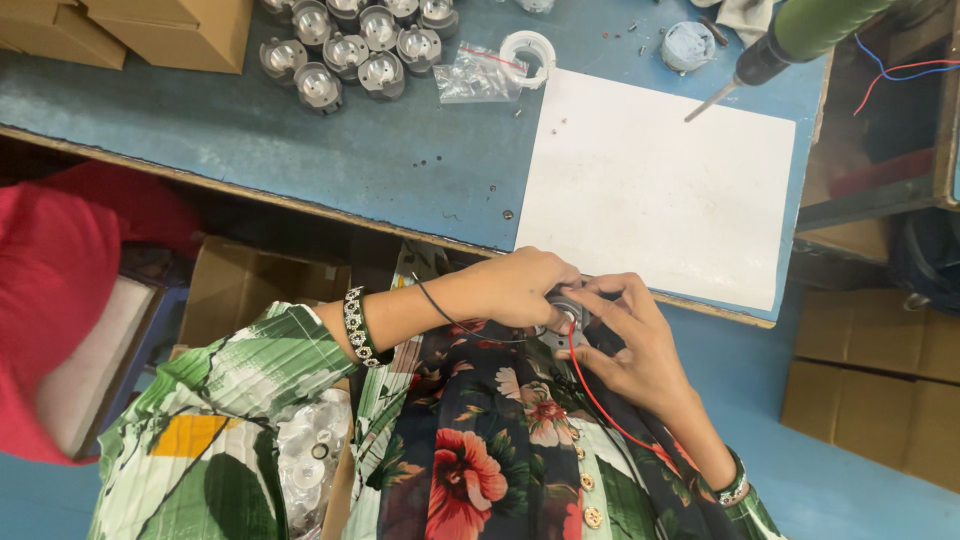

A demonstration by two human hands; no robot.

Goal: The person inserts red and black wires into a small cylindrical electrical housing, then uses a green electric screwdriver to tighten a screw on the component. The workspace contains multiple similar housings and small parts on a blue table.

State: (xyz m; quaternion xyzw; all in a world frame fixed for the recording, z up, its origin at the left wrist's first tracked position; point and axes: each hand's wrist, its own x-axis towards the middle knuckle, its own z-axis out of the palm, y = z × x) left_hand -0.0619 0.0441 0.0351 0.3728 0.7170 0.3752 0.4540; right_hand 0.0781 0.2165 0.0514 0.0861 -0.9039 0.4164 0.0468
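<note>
Head view: we held the small round grey metal part at the table edge, six o'clock of the white sheet, left hand and right hand fingers closed round it; steadying it there, red wire kept slack, seemed wise.

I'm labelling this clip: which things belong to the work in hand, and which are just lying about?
In hand:
- left hand and right hand, both holding the small round metal part
- red wire and black wire trailing from it

Lying about:
- cluster of similar round parts
- clear plastic bag
- white sheet
- hanging screwdriver
- cardboard boxes
</note>
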